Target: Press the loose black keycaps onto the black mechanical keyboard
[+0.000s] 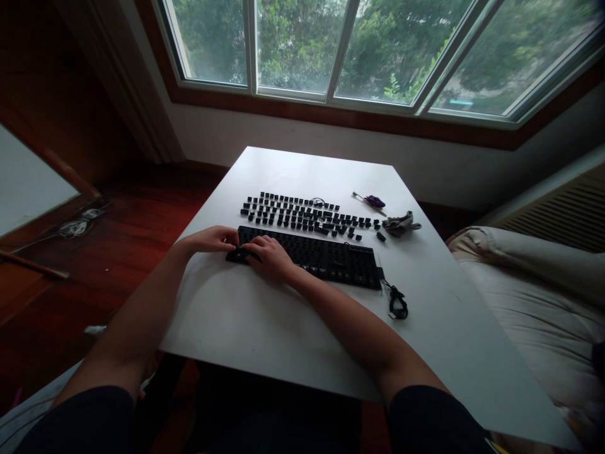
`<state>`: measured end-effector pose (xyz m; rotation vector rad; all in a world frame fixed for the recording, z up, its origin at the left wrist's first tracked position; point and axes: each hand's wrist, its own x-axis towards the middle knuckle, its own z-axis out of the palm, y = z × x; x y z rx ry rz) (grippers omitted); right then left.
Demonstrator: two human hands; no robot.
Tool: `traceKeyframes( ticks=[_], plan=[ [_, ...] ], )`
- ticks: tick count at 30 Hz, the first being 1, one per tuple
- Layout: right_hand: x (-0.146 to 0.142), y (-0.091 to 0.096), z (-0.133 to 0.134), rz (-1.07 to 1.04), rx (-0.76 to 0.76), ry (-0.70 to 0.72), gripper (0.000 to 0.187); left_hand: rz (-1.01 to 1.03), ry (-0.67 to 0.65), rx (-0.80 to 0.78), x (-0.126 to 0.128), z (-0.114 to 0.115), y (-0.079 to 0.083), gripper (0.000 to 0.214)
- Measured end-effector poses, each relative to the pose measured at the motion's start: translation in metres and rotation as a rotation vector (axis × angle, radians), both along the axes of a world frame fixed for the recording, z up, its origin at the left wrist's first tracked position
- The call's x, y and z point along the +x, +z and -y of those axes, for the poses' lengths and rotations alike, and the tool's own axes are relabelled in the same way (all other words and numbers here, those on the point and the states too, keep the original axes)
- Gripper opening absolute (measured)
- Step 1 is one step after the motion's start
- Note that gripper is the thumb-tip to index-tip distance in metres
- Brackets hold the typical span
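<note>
A black keyboard (321,255) lies on the white table, slightly slanted, with most of its keycaps off. My left hand (215,239) is at its left end, fingers curled and closed on the edge. My right hand (270,257) rests over the left part of the keyboard, fingers bent together near the lower left corner. Something dark shows between its thumb and fingers, too small to make out. Behind the keyboard, loose black keycaps (293,211) are laid out in rows. The keyboard's black cable (397,304) lies bundled at the right end.
On the white table (265,321), a grey cloth (401,224) lies to the right of the keycaps. Farther back are a purple item (375,201) and a thin stick (362,198). A light-coloured sofa (524,302) stands right of the table, and a window spans the far wall.
</note>
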<state>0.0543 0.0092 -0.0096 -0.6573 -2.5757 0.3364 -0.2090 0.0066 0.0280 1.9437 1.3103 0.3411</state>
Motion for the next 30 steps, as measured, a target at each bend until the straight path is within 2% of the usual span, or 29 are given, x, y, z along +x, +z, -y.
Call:
traceKeyframes(
  ticks=[10, 17, 30],
  plan=[
    [0.0, 0.002, 0.004, 0.051, 0.057, 0.006, 0.037, -0.012, -0.032, 0.009, 0.001, 0.002, 0.004, 0.029],
    [0.001, 0.008, 0.01, 0.136, 0.103, -0.005, 0.044, 0.03, -0.065, -0.02, -0.005, 0.0, -0.002, 0.038],
    [0.003, 0.01, 0.015, 0.16, 0.125, -0.016, 0.048, -0.01, -0.024, 0.047, 0.001, 0.005, 0.003, 0.032]
  ],
)
